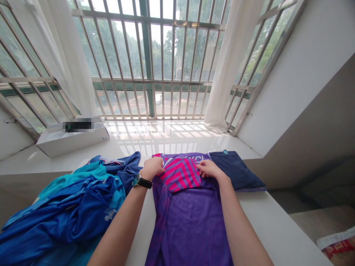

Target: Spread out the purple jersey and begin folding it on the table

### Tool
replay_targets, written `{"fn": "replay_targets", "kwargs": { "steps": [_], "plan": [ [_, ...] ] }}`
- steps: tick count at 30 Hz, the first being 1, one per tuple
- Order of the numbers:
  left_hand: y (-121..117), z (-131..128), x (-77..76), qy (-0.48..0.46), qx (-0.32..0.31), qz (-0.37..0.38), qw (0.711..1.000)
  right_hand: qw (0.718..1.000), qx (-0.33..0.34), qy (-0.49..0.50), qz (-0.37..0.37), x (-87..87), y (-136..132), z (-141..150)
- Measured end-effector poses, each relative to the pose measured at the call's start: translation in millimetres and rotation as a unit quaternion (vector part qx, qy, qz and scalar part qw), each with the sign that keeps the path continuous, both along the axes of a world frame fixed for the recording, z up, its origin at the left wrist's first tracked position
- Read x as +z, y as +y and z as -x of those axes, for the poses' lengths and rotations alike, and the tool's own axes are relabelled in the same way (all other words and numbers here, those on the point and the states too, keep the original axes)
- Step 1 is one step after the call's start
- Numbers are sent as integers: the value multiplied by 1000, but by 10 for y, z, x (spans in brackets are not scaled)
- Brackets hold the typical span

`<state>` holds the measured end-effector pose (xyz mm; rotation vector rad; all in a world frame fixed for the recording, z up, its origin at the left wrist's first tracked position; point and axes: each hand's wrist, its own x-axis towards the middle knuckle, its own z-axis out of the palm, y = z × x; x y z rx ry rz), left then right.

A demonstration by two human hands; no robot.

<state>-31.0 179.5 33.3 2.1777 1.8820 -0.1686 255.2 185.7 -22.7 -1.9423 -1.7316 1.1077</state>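
Observation:
A purple shirt (196,221) lies lengthwise in front of me on the white ledge. Its far part is folded over toward me, showing a pink-striped section (183,173) with white markings. My left hand (154,167), with a watch on the wrist, is closed on the left edge of that fold. At the right side of the fold, my right hand (209,169) pinches the fabric between thumb and fingers. Beside the shirt on the right sits a folded dark navy garment (235,170). To the left spreads a loose heap of blue and teal clothes (74,199).
A white box (74,142) with a blurred dark item on top stands at the back left. Behind the white ledge (130,135) is a window with metal bars (163,83) and white curtains (224,74). A red-and-white package (340,245) shows low at the right.

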Motion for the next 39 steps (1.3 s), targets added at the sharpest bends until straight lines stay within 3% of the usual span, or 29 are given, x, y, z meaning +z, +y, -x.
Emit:
{"fn": "replay_targets", "kwargs": {
  "steps": [8, 14, 23, 32, 39],
  "plan": [
    [41, 270, 33, 0, 24, 72, 997, 995, -85, -56, -18, 130, -78, -355],
    [37, 249, -14, -39, 39, 97, 994, 990, -116, -78, 5, 286, -147, -391],
    [39, 296, -99, -76, 102, 106, 986, 986, -132, -91, 46, 191, -117, -446],
    [133, 423, -315, -130, 52, 119, 983, 982, -126, -131, 41, 61, -38, -442],
    [163, 459, -355, -147, 31, 118, 982, 980, -119, -156, 24, 71, -44, -434]
  ]
}}
